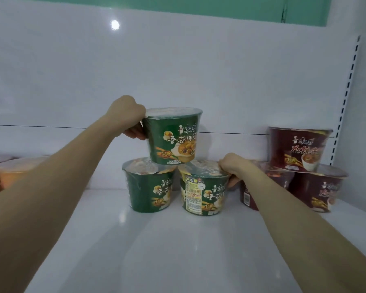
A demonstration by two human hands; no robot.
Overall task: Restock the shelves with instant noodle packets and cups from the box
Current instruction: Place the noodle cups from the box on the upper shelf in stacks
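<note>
The upper green cup (173,138), left green cup (150,187) and right green cup (207,195) are dark green with white lettering and yellow-brown food pictures; the right one adds a yellow printed panel. The maroon cups (298,149) at right have white and red lettering. The shelf (156,240) is white, and the far band (178,3) is teal.

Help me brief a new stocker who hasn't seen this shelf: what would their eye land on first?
A green pyramid in the middle of the white shelf: the left hand grips the top green cup by its rim, while the right hand holds the rim of the lower right green cup. Beside it on the right stands a similar maroon stack of three cups.
</note>
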